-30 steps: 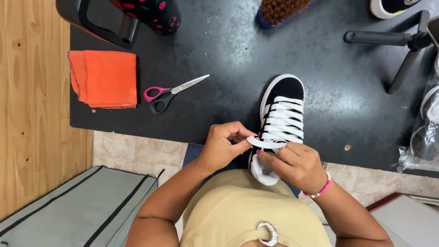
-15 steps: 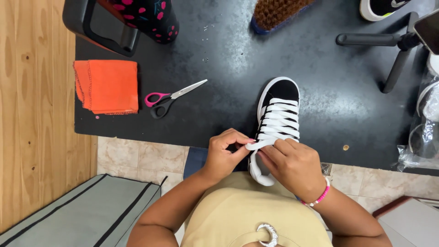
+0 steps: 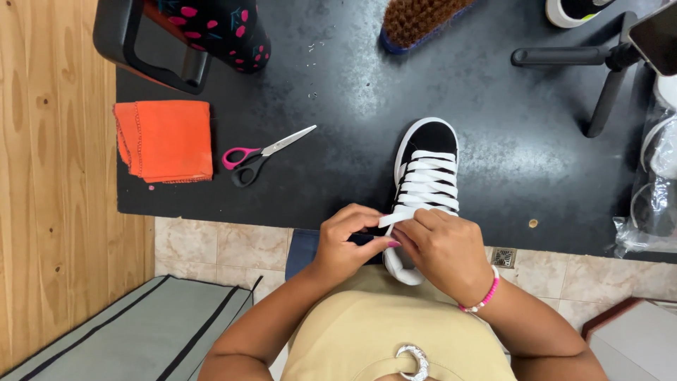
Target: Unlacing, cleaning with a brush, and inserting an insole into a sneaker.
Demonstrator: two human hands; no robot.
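A black sneaker (image 3: 429, 140) with a white sole and wide white laces (image 3: 427, 185) lies at the near edge of the black table (image 3: 338, 169), toe pointing away from me. My left hand (image 3: 343, 243) pinches a white lace end at the shoe's top eyelets. My right hand (image 3: 446, 250), with a pink bead bracelet at the wrist, grips the lace beside it and covers the shoe's heel opening. The two hands touch over the lace.
Pink-handled scissors (image 3: 259, 154) and a folded orange cloth (image 3: 164, 140) lie to the left. A brown bristle brush (image 3: 422, 19), a black dotted bag (image 3: 211, 32), a tripod leg (image 3: 571, 56) and a plastic bag (image 3: 652, 190) ring the table. A wooden panel (image 3: 49, 190) stands left.
The hands have drawn closer together at the shoe's top eyelets, and the lace end is pulled towards the left. The view has shifted slightly.
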